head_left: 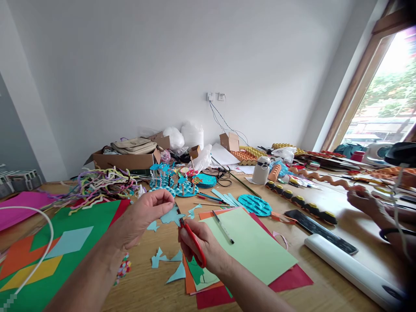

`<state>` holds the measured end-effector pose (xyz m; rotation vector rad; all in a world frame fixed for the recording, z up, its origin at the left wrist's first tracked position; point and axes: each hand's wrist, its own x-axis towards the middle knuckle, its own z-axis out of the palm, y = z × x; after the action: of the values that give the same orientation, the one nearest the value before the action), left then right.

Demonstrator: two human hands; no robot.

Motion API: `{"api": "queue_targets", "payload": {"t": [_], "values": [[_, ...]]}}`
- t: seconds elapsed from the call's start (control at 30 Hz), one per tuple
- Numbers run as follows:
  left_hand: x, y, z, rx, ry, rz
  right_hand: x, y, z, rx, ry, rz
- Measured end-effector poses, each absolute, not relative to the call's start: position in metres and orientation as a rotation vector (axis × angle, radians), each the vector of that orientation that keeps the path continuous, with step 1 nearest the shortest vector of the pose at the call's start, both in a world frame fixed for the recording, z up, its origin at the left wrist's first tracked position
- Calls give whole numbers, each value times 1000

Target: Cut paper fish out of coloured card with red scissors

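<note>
My left hand (152, 213) pinches a small piece of light blue paper (169, 216) with a cut, jagged outline. Red-handled scissors (194, 242) are gripped in my right hand (204, 248), their blades at the right edge of that paper. Below both hands, light blue paper scraps (177, 273) lie on the wooden table. Under my right forearm is a stack of coloured sheets, a pale green sheet (250, 247) on top with a pen (223, 227) lying across it. A green cut-out (199, 272) partly shows beside my right wrist.
Green card (107, 216) with coloured paper lies left, near tangled pipe cleaners (104, 186). Blue crafted pieces (182, 187) and a blue oval (255, 204) stand beyond. At right are a phone (321, 232), a white bar-shaped device (351, 271) and another person's hand (364, 201).
</note>
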<state>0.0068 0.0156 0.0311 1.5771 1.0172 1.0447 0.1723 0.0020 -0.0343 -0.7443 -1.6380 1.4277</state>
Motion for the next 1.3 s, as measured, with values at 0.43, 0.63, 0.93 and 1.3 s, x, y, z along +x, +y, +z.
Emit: {"api": "queue_targets", "payload": {"t": [0.43,0.63,0.93,1.3], "values": [[7,16,32,1580,1033,1016,170,4,-38,-787,-1623,1391],[6,17,30,1575,1025,1020,170,5,-38,-818,-1636,1364],[5,16,33,1614,1052,1055,172,4,-35,-760,-1564,1405],[7,33,15,1909,1070,1036,174,9,-21,-654,-1266,1369]]}}
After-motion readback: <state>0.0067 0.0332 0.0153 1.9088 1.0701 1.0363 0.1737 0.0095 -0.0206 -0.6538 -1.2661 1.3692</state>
